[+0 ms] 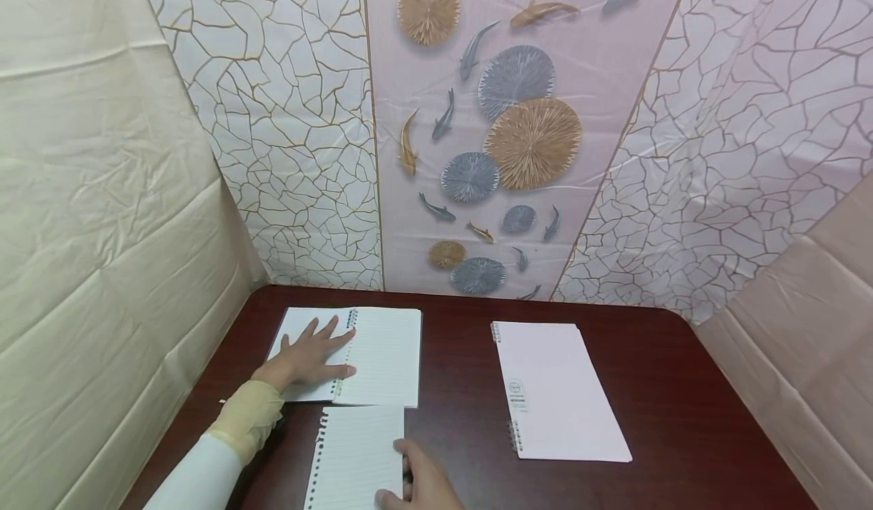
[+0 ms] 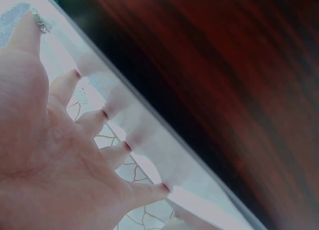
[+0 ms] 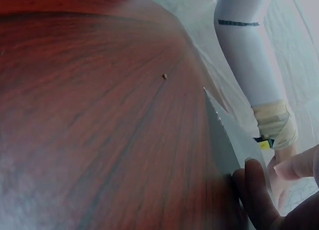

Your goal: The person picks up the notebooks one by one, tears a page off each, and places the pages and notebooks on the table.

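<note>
A spiral notebook [image 1: 386, 358] lies spread at the far left of the table, showing lined pages on both sides of its coil. My left hand [image 1: 310, 355] rests on its left page with fingers spread, thumb reaching to the coil. In the left wrist view, the fingertips [image 2: 104, 114] press on the paper. Just below the notebook is a loose lined sheet [image 1: 358, 457] with a ragged row of punched holes down its left side. My right hand [image 1: 426, 480] pinches the sheet's right edge; in the right wrist view, fingers [image 3: 256, 185] curl at the sheet [image 3: 232, 135].
A second spiral notebook [image 1: 562, 392], with a plain white face and a small printed label, lies to the right on the dark red wooden table [image 1: 464, 434]. Patterned cloth [image 1: 307, 116] hangs behind the table, and beige cloth [image 1: 102, 267] hangs at the sides.
</note>
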Motion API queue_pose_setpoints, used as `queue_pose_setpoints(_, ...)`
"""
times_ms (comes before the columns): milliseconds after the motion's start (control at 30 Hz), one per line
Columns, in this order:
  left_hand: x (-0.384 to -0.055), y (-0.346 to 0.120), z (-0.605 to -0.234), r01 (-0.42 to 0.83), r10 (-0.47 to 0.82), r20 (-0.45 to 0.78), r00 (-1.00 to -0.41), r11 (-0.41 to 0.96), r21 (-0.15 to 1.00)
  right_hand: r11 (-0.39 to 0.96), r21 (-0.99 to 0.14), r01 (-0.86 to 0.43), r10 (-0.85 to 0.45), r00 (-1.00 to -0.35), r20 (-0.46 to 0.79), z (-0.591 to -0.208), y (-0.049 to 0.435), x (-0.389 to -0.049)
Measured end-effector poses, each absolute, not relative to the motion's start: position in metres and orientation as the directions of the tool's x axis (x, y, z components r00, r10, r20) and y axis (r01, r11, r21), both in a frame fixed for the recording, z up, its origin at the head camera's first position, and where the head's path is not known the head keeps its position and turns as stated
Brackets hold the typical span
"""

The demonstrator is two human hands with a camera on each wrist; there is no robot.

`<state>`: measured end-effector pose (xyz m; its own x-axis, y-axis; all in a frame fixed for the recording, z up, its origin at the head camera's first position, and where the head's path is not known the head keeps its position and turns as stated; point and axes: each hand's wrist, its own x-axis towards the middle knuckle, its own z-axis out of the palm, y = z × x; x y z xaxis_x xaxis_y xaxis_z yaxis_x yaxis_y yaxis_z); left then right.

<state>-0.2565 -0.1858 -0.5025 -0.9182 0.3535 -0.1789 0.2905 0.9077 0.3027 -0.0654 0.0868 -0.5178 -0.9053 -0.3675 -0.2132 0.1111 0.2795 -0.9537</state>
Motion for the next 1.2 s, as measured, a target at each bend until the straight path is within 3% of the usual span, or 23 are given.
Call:
queue_pose_setpoints(167,-0.257,-0.185,-0.502,0.289,0.35,-0.177,-0.92,0.91,0.298,0.377,-0.924,0.063,-0.368,-0.905,-0.212,-0.511,0.088,-0.066)
queue_pose_setpoints(333,-0.258,-0.186,-0.502,0.297,0.36,-0.17,-0.918,0.904,0.309,0.432,-0.897,-0.093,-0.404,-0.909,-0.1,-0.506,0.088,-0.068)
queue_pose_setpoints(567,-0.258,-0.187,-0.506,0.297,0.357,-0.16,-0.92,0.903,0.31,0.623,-0.727,-0.289,-0.432,-0.902,-0.012,-0.507,0.085,-0.071)
queue_pose_setpoints(933,-0.262,-0.188,-0.513,0.291,0.351,-0.163,-0.922,0.907,0.304,0.684,-0.588,-0.432,-0.496,-0.866,0.06,-0.507,0.083,-0.065)
queue_pose_setpoints(1033,-0.257,-0.186,-0.504,0.293,0.354,-0.171,-0.919,0.907,0.301,0.681,-0.588,-0.437,-0.5,-0.864,0.064,-0.508,0.084,-0.066)
queue_pose_setpoints(1200,-0.259,-0.19,-0.512,0.316,0.375,-0.134,-0.917,0.891,0.328,0.601,-0.736,-0.313,-0.479,-0.878,-0.018,-0.504,0.087,-0.07)
